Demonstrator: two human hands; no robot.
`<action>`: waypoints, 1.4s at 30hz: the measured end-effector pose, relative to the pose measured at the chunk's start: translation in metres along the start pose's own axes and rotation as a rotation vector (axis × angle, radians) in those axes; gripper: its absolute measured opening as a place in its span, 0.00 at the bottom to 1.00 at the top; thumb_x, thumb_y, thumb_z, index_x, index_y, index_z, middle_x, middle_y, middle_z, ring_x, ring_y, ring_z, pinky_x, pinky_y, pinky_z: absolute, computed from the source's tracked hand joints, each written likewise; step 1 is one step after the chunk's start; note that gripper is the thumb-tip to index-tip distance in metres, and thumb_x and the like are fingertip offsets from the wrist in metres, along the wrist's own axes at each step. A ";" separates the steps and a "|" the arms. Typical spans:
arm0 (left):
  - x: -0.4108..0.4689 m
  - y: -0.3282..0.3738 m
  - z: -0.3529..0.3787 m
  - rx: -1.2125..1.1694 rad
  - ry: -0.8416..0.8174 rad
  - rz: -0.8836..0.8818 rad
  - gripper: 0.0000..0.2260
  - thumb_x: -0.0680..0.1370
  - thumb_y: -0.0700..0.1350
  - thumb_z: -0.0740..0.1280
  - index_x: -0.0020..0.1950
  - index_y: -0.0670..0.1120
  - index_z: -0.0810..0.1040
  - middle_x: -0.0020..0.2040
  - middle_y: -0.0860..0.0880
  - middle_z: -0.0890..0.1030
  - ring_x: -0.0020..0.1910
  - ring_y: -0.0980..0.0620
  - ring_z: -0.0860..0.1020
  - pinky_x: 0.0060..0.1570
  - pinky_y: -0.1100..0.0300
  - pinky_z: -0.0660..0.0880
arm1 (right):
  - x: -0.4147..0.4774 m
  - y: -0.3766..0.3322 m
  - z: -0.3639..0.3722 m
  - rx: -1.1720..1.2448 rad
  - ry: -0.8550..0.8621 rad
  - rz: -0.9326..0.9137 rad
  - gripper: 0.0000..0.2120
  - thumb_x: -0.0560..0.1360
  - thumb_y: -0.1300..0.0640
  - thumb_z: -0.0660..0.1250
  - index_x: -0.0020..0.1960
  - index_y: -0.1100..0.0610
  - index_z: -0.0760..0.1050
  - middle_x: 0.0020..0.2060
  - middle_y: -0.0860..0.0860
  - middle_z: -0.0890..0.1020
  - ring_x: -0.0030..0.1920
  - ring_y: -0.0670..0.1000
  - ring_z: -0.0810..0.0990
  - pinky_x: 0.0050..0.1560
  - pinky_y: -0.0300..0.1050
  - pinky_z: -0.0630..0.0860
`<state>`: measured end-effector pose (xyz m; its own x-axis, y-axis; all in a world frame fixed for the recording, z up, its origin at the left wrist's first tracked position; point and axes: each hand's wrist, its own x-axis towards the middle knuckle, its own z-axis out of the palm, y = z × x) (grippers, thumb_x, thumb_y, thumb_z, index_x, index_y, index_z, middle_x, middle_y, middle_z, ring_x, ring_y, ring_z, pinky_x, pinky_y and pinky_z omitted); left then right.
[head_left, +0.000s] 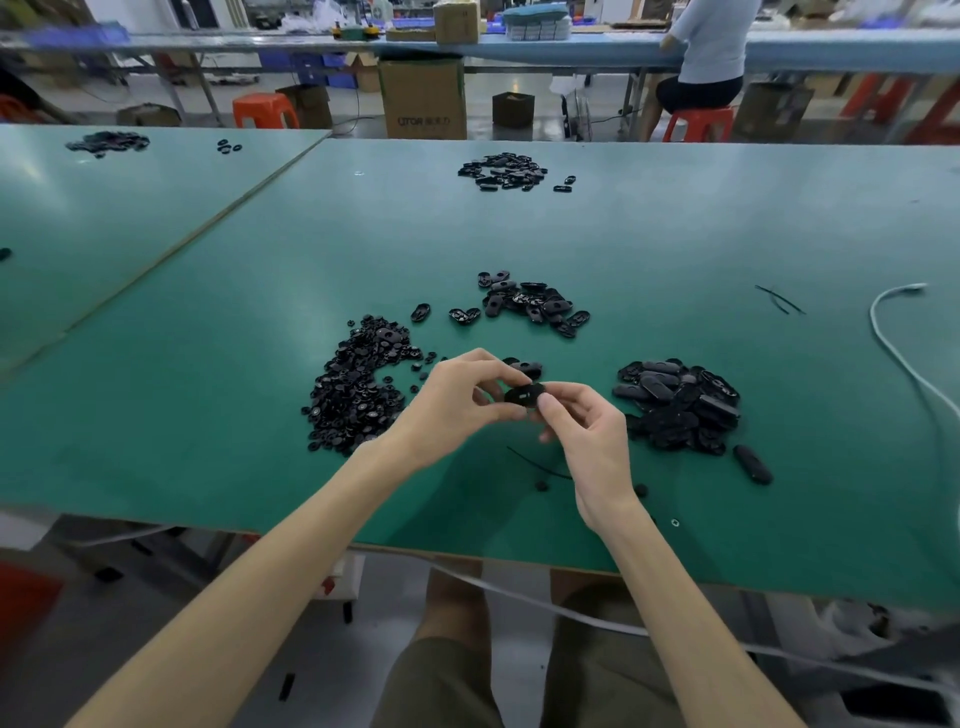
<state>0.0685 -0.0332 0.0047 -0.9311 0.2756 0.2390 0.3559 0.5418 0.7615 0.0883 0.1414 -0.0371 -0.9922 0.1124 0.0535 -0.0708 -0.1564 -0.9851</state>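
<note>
The black oval piece (523, 396) is in the air just above the green surface (249, 374), held between both hands. The left hand (457, 402) pinches its left end with thumb and curled fingers, and the right hand (589, 434) pinches its right end, thumb on top. Both grips are closed on this one piece, each only at an edge.

The likely risk is a slip. The piece looks small and smooth, so uneven pressing could pop it loose into the pile of small round parts (353, 387) on the left or the heap of oval shells (678, 408) on the right, where it would be hard to find. Whether a small part sits inside it cannot be told; a loose one could fall out if the piece tilts.
</note>
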 end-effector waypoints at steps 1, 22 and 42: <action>0.000 -0.002 -0.003 0.008 -0.009 -0.006 0.11 0.75 0.43 0.78 0.57 0.50 0.85 0.53 0.52 0.81 0.48 0.55 0.81 0.52 0.63 0.77 | 0.000 0.000 0.000 0.001 0.011 0.001 0.04 0.81 0.64 0.70 0.52 0.57 0.82 0.43 0.50 0.88 0.42 0.46 0.85 0.40 0.37 0.79; 0.036 -0.050 -0.036 0.702 0.079 -0.190 0.14 0.85 0.39 0.62 0.70 0.43 0.79 0.63 0.42 0.80 0.64 0.41 0.75 0.65 0.48 0.72 | 0.002 0.003 -0.001 -0.034 0.044 0.017 0.09 0.84 0.61 0.65 0.50 0.55 0.84 0.34 0.42 0.81 0.32 0.43 0.75 0.33 0.36 0.73; 0.006 0.001 0.009 -0.292 0.226 -0.209 0.04 0.79 0.37 0.71 0.48 0.45 0.84 0.40 0.49 0.87 0.33 0.56 0.82 0.35 0.72 0.72 | 0.003 0.002 0.000 0.142 0.042 -0.035 0.07 0.80 0.68 0.71 0.55 0.59 0.81 0.50 0.55 0.88 0.53 0.57 0.88 0.52 0.46 0.84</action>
<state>0.0637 -0.0234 0.0012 -0.9865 -0.0151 0.1628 0.1501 0.3111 0.9384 0.0850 0.1415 -0.0385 -0.9839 0.1611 0.0775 -0.1220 -0.2885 -0.9497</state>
